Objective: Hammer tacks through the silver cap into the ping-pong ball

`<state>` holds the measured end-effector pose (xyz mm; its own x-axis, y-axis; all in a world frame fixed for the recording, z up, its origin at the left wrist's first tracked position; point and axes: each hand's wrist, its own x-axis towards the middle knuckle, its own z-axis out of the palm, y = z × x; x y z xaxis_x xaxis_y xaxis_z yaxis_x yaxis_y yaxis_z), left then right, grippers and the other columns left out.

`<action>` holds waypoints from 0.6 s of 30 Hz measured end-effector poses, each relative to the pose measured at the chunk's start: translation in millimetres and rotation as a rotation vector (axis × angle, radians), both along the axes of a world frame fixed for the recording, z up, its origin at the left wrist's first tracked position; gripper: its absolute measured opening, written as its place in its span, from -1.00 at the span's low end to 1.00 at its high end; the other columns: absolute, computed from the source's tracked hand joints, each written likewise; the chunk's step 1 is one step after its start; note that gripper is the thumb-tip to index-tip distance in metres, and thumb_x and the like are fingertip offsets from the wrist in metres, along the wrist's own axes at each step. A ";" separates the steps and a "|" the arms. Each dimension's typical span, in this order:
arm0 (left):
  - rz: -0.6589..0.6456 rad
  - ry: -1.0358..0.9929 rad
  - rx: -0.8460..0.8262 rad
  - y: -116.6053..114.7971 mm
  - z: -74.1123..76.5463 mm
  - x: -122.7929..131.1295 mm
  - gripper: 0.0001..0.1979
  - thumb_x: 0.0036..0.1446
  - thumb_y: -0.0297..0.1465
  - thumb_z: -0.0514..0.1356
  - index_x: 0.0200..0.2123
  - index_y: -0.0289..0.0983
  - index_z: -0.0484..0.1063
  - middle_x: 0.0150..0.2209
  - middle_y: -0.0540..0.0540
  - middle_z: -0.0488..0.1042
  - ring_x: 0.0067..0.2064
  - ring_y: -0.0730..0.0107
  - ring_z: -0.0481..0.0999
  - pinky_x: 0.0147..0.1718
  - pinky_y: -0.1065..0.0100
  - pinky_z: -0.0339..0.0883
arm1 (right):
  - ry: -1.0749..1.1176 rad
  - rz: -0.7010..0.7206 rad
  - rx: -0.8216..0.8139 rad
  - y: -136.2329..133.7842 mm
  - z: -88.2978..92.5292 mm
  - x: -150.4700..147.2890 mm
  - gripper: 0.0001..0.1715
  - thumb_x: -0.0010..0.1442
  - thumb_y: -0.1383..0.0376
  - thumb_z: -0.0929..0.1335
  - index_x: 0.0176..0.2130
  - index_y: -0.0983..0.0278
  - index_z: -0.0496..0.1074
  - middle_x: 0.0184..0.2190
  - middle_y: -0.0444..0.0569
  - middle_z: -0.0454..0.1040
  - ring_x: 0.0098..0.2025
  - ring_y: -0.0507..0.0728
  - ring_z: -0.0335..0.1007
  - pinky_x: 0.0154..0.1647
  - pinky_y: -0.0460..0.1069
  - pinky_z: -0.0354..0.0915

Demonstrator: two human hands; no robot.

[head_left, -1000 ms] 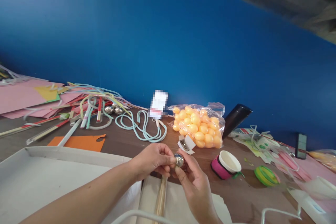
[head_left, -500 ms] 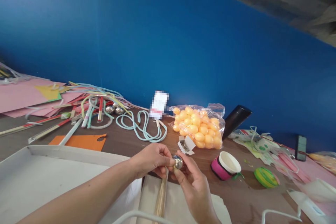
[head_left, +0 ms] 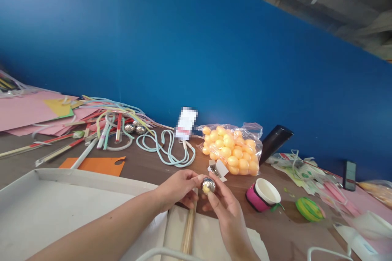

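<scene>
A small shiny silver ball (head_left: 208, 186) with a pale yellow patch on its lower side is held between my two hands above the table. My right hand (head_left: 226, 208) grips it from the right with thumb and fingers. From the left, my left hand (head_left: 180, 189) pinches its edge, the thumb on top and the other fingers curled below. Under the hands, a bundle of thin wooden sticks (head_left: 188, 232) lies on white card (head_left: 208, 232). Just beyond the ball stands a small open white box (head_left: 221, 169) with tiny metal pieces inside.
A large white tray (head_left: 92, 179) fills the left front. Behind are a blue lanyard (head_left: 165, 151), a bag of orange balls (head_left: 229, 147), several silver balls (head_left: 129, 128) and a black cylinder (head_left: 275, 142). At right are a pink-sleeved cup (head_left: 260, 197) and a green tape roll (head_left: 308, 209).
The silver ball has turned in my fingers, so its yellow patch now faces me. My left thumb has shifted to the ball's upper left edge.
</scene>
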<state>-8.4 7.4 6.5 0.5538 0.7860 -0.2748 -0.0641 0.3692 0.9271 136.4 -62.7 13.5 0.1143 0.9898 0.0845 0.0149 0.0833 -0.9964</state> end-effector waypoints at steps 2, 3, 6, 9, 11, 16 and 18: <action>-0.058 -0.022 -0.017 -0.8 1.7 -0.1 -0.53 -0.08 -0.02 0.17 -0.32 -0.32 0.37 -0.45 -0.05 0.43 -0.53 0.54 0.38 -0.62 0.51 0.30 | 0.026 0.008 -0.013 -1.0 1.2 -2.6 -0.46 0.11 0.19 0.36 0.08 0.24 0.31 -0.08 0.03 0.46 -0.21 0.17 0.41 -0.36 -0.04 0.39; -0.080 -0.036 -0.025 -0.8 2.2 -0.6 -0.54 -0.07 -0.02 0.16 -0.30 -0.33 0.38 -0.46 -0.05 0.43 -0.52 0.54 0.39 -0.61 0.52 0.29 | 0.038 0.008 -0.017 -1.5 1.7 -3.9 -0.48 0.10 0.20 0.37 0.06 0.24 0.32 -0.08 0.03 0.46 -0.21 0.16 0.41 -0.36 -0.05 0.38; -0.122 -0.076 -0.041 0.3 1.3 -2.3 -0.56 -0.05 -0.06 0.18 -0.28 -0.33 0.42 -0.47 -0.06 0.43 -0.50 0.54 0.40 -0.58 0.53 0.29 | 0.057 -0.001 -0.031 -2.2 2.7 -6.9 -0.51 0.07 0.20 0.39 0.01 0.23 0.37 -0.10 0.03 0.47 -0.21 0.16 0.41 -0.37 -0.07 0.37; -0.147 -0.109 -0.017 1.0 -1.7 -2.5 -0.59 -0.04 -0.09 0.19 -0.27 -0.32 0.45 -0.46 -0.07 0.43 -0.49 0.54 0.40 -0.54 0.51 0.31 | 0.024 -0.034 -0.048 -1.0 2.6 -7.5 -0.54 0.04 0.18 0.41 -0.04 0.23 0.42 -0.11 0.02 0.49 -0.18 0.18 0.41 -0.37 -0.08 0.37; -0.158 -0.113 0.008 0.6 -2.9 -1.9 -0.60 -0.04 -0.11 0.20 -0.28 -0.32 0.47 -0.44 -0.08 0.44 -0.47 0.53 0.41 -0.50 0.49 0.32 | -0.018 -0.055 -0.056 0.6 2.1 -6.9 -0.55 0.03 0.16 0.41 -0.07 0.24 0.44 -0.12 0.02 0.50 -0.20 0.18 0.42 -0.38 -0.09 0.37; -0.180 -0.117 0.026 -0.5 -1.2 -1.8 -0.63 -0.06 -0.15 0.22 -0.26 -0.31 0.49 -0.38 -0.12 0.48 -0.42 0.49 0.45 -0.43 0.47 0.33 | -0.078 -0.057 -0.052 2.6 0.2 -5.6 -0.51 0.03 0.15 0.40 -0.04 0.26 0.44 -0.12 0.03 0.51 -0.23 0.17 0.43 -0.37 -0.08 0.37; -0.179 -0.130 0.025 -0.8 0.4 -2.5 -0.63 -0.07 -0.17 0.24 -0.25 -0.31 0.50 -0.37 -0.13 0.49 -0.42 0.48 0.45 -0.42 0.47 0.33 | -0.078 -0.062 -0.049 1.7 0.2 -6.4 -0.50 0.03 0.15 0.40 -0.03 0.25 0.44 -0.12 0.03 0.50 -0.27 0.16 0.43 -0.40 -0.08 0.36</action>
